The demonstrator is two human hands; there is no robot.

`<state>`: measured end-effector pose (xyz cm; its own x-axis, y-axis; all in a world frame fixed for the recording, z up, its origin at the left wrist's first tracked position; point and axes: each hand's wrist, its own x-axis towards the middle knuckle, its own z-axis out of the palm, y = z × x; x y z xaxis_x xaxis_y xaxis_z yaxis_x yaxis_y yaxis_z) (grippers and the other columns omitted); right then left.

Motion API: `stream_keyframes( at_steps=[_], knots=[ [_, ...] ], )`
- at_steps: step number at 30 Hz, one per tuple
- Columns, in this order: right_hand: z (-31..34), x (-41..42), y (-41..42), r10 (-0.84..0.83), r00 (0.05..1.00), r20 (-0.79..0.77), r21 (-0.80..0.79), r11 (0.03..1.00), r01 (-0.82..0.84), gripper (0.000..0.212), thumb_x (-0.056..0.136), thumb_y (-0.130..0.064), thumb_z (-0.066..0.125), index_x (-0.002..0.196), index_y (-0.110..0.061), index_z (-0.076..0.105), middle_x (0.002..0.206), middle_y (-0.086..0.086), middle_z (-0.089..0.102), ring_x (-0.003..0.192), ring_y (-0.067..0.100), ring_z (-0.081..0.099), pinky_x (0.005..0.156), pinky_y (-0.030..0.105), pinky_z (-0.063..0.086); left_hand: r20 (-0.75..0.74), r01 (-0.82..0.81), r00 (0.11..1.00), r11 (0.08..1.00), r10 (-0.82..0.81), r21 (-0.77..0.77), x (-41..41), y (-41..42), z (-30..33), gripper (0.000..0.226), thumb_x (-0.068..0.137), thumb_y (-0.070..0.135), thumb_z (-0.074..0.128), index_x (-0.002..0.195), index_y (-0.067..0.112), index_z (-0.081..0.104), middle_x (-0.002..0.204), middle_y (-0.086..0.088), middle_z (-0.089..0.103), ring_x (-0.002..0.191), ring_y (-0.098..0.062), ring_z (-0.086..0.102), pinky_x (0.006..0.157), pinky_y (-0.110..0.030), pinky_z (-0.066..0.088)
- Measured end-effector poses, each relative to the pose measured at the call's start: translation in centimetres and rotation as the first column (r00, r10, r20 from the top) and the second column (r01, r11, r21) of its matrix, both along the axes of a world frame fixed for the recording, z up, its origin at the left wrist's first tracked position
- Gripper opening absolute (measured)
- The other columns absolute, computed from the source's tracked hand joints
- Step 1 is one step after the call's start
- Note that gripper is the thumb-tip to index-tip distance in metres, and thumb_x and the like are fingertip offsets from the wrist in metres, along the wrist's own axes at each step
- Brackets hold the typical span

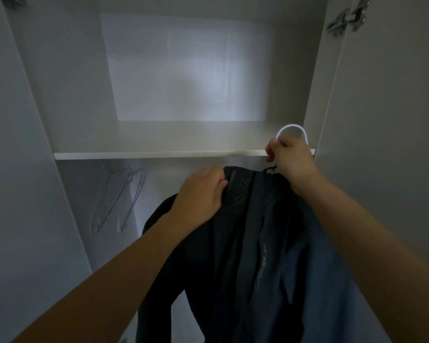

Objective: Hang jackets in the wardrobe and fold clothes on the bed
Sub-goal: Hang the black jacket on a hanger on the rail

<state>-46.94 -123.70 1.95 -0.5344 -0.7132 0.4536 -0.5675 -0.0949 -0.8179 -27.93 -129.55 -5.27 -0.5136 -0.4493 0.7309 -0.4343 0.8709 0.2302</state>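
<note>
Spare wire hangers [120, 194] at left under shelf [159, 154], on rail presumably (rail hidden). Left hand [198, 194] pinching dark jacket [245, 243] at shoulder, prob. to steady it. Jacket held up inside wardrobe, below shelf, not yet hung. Right hand [290, 162] gripping white hanger hook [292, 132], raised at shelf edge, likely aiming for rail.

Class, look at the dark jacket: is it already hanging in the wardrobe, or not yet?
Not yet. The right hand grips the white hanger hook in front of the shelf edge, no rail visible; the left hand holds the jacket.
</note>
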Motion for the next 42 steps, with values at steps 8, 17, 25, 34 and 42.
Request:
stream_keyframes(
  at_steps=[8, 17, 25, 34, 42],
  knots=[
    [-4.2, 2.3, -2.2, 0.074, 0.98, 0.187, -0.043, 0.997, -0.067, 0.031, 0.103, -0.022, 0.038, 0.078, -0.019, 0.055, 0.081, 0.004, 0.062, 0.067, 0.012, 0.064, 0.066, 0.029, 0.053, 0.385, -0.248, 0.917, 0.606, -0.105, 0.756, 6.7, -2.7, -2.9, 0.05, 0.069, 0.041, 0.061, 0.111, 0.017, 0.049, 0.103, -0.005, 0.059, 0.091, -0.023, 0.06, 0.072, -0.031, 0.05],
    [-10.9, 8.7, -8.3, 0.301, 0.954, 0.001, 0.18, 0.938, -0.296, 0.034, 0.103, -0.012, 0.036, 0.07, -0.017, 0.046, 0.092, 0.01, 0.061, 0.081, 0.02, 0.058, 0.065, 0.02, 0.041, 0.181, -0.204, 0.976, 0.218, 0.121, 0.954, 8.8, -1.1, -10.0, 0.017, 0.067, 0.013, 0.067, 0.081, 0.003, 0.068, 0.081, -0.012, 0.064, 0.071, -0.02, 0.063, 0.061, -0.022, 0.05],
    [-14.5, 11.7, -17.7, 0.428, 0.897, 0.111, 0.394, 0.81, -0.435, 0.029, 0.099, -0.005, 0.04, 0.122, -0.005, 0.057, 0.129, 0.013, 0.055, 0.114, 0.025, 0.054, 0.101, 0.034, 0.044, -0.035, -0.069, 0.912, 0.236, 0.409, 0.969, 8.9, -4.9, -14.7, 0.009, 0.078, 0.003, 0.063, 0.07, 0.005, 0.059, 0.069, -0.013, 0.054, 0.066, -0.025, 0.054, 0.061, -0.032, 0.044],
    [-15.2, 13.1, -29.6, 0.464, 0.859, 0.217, 0.424, 0.748, -0.511, 0.056, 0.099, -0.001, 0.04, 0.152, -0.01, 0.024, 0.153, 0.013, 0.034, 0.138, 0.025, 0.036, 0.115, 0.032, 0.027, -0.186, 0.016, 0.832, 0.312, 0.523, 0.95, 5.5, -16.1, -17.4, 0.037, 0.087, 0.001, 0.058, 0.061, 0.015, 0.036, 0.064, -0.007, 0.039, 0.064, -0.021, 0.039, 0.057, -0.026, 0.035],
    [-15.9, 12.0, -36.6, 0.445, 0.886, 0.13, 0.431, 0.779, -0.455, 0.059, 0.103, -0.015, 0.041, 0.154, -0.008, 0.012, 0.159, 0.009, 0.021, 0.14, 0.022, 0.031, 0.099, 0.013, 0.025, -0.222, -0.082, 0.766, 0.434, 0.604, 0.897, 3.8, -26.7, -17.3, 0.034, 0.093, 0.008, 0.052, 0.062, 0.015, 0.039, 0.065, -0.004, 0.044, 0.064, -0.018, 0.044, 0.057, -0.026, 0.037]
  ],
)
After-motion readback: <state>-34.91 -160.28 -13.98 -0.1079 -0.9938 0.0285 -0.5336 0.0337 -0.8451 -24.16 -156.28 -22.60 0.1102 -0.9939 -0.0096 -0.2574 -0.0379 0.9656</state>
